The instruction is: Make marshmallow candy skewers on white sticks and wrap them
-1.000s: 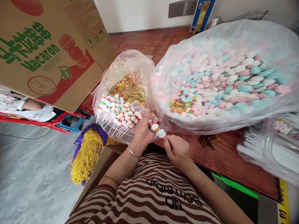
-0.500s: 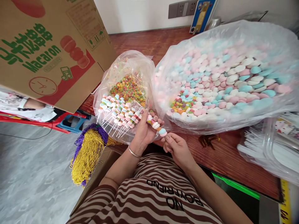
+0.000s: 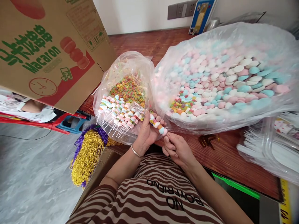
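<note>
A short row of marshmallow and gummy pieces, with blue and pink at its near end, lies across the fingers of my left hand. That hand is closed round the candy skewer, its thumb on top beside a clear wrapper. My right hand has thumb and forefinger pinched at the pink end piece, the other fingers curled under. Any stick inside the row is hidden. Just left of my left hand, several finished candy skewers with white sticks rest on a plastic bag of gummy rings.
At right, a big clear bag holds pastel marshmallows and some gummies. White sticks lie in plastic farther right. A Macaron carton stands left, above bead strings. Another person's arm shows below the carton.
My right fingers have shifted slightly at the end of the candy skewer. Its end pieces have turned a little, with the pink one now more to the right. The bags stay put.
</note>
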Motion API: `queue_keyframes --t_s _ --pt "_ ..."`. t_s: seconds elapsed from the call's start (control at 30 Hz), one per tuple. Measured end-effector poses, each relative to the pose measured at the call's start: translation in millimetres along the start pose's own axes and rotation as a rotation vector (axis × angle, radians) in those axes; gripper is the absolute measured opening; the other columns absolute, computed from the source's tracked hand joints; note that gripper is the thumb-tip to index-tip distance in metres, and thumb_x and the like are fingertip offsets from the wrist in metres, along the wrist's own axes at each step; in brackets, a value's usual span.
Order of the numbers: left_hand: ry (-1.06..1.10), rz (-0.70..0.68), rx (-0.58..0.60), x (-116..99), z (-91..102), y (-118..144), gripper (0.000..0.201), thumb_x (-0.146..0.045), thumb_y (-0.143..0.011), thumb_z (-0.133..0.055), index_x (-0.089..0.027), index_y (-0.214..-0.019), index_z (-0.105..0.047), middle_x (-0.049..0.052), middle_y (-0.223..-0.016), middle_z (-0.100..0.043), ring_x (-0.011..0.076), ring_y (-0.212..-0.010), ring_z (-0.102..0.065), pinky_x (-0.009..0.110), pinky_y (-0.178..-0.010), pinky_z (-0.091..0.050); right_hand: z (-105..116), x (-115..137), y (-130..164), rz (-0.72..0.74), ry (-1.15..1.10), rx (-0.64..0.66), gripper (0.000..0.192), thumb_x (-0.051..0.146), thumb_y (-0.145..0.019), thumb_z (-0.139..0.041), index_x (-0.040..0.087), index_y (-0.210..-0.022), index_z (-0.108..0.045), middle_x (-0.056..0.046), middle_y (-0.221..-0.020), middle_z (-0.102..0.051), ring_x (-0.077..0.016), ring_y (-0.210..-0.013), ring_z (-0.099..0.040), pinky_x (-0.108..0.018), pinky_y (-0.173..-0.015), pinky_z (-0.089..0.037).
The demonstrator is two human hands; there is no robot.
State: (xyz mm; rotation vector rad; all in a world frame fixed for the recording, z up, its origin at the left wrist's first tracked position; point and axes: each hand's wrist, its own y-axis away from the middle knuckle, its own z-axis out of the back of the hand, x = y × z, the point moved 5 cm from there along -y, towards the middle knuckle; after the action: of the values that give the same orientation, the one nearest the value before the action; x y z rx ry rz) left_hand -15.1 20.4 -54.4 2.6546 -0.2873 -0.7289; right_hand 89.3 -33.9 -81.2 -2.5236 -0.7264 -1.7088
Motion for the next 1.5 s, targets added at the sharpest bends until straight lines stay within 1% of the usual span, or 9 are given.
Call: queue_keyframes --t_s 0.13,0.3,0.47,0.63,0.87,0.93,1.1,1.27,1.5 --pt "0.019 0.029 0.037 0 1.1 -1 0.042 -0.052 -0.093 -0.065 -0.018 -0.070 -0.057 -0.002 -0.065 -0.054 0.0123 -0.063 -0.059 0.031 -0.077 -0.058 -5 -6 -1 -0.103 -0.120 0.078 0.042 0.058 -0.095 -0.055 0.023 -0.072 -0.051 0.015 -0.046 -0.022 -0.0064 -0.034 -0.015 -0.026 -0.042 -0.033" --pt "-0.058 -0.034 -0.031 -5 3.6 -3 0.020 -0.037 -0.096 -0.066 -0.018 -0.091 -0.067 0.000 -0.077 -0.066 0.0132 -0.071 -0.067 0.033 -0.084 -0.059 7 20 5 0.548 0.788 -0.263 0.028 0.033 -0.100 -0.056 0.019 -0.076 -0.061 0.002 -0.062 -0.055 -0.0125 -0.056 -0.045 -0.029 -0.058 -0.034" --pt "-0.089 -0.189 -0.062 -16 7.8 -7 0.009 -0.010 -0.088 -0.069 -0.019 -0.090 -0.067 0.001 -0.092 -0.071 0.0138 -0.088 -0.071 0.029 -0.088 -0.057 -3 31 12 1.000 1.372 -0.386 0.026 0.016 -0.103 -0.052 0.019 -0.080 -0.062 -0.001 -0.061 -0.056 -0.0158 -0.058 -0.046 -0.034 -0.063 -0.032" --pt "-0.016 -0.126 -0.021 -17 6.5 -6 0.023 -0.029 -0.093 -0.071 -0.018 -0.076 -0.059 -0.004 -0.072 -0.057 0.0091 -0.065 -0.060 0.029 -0.081 -0.058 3 29 9 0.849 1.204 -0.289 0.027 0.026 -0.104 -0.051 0.020 -0.080 -0.062 -0.001 -0.059 -0.056 -0.0155 -0.056 -0.047 -0.033 -0.061 -0.035" --pt "0.012 -0.071 0.087 -8 -4.7 -2 0.037 -0.048 -0.094 -0.066 -0.020 -0.075 -0.053 -0.006 -0.065 -0.045 0.0083 -0.057 -0.050 0.028 -0.078 -0.057 -4 -3 -5 -0.033 -0.106 0.087 0.038 0.057 -0.096 -0.057 0.023 -0.078 -0.054 0.015 -0.044 -0.025 -0.0064 -0.031 -0.018 -0.027 -0.045 -0.042" --pt "-0.008 -0.059 0.117 -1 -8.6 0 0.037 -0.048 -0.095 -0.065 -0.019 -0.075 -0.054 -0.006 -0.063 -0.045 0.0085 -0.057 -0.051 0.029 -0.080 -0.058 -4 -3 -6 0.006 -0.065 0.031 0.038 0.057 -0.094 -0.059 0.023 -0.077 -0.055 0.014 -0.044 -0.028 -0.0069 -0.032 -0.021 -0.026 -0.045 -0.042" --pt "-0.099 -0.002 0.073 14 -6.6 5 0.033 -0.046 -0.092 -0.070 -0.017 -0.079 -0.060 -0.003 -0.070 -0.058 0.0105 -0.064 -0.060 0.031 -0.084 -0.058 12 22 0 0.474 0.586 -0.341 0.030 0.044 -0.095 -0.061 0.021 -0.076 -0.062 0.002 -0.063 -0.056 -0.0127 -0.056 -0.047 -0.026 -0.058 -0.041" --pt "-0.081 -0.120 0.041 -11 -3.0 3 0.030 -0.045 -0.093 -0.069 -0.018 -0.105 -0.070 0.006 -0.099 -0.074 0.0177 -0.091 -0.072 0.032 -0.087 -0.059 12 27 1 0.470 0.626 -0.271 0.029 0.038 -0.101 -0.053 0.022 -0.079 -0.061 0.003 -0.061 -0.051 -0.0131 -0.057 -0.045 -0.025 -0.056 -0.036" --pt "-0.030 -0.204 -0.098 -36 -4.8 -6 0.017 -0.032 -0.095 -0.070 -0.019 -0.085 -0.066 -0.009 -0.057 -0.042 0.0048 -0.048 -0.046 0.020 -0.064 -0.051 4 31 15 0.819 1.171 -0.348 0.020 0.027 -0.103 -0.051 0.017 -0.107 -0.068 -0.005 -0.070 -0.063 -0.0174 -0.062 -0.053 -0.031 -0.062 -0.039"
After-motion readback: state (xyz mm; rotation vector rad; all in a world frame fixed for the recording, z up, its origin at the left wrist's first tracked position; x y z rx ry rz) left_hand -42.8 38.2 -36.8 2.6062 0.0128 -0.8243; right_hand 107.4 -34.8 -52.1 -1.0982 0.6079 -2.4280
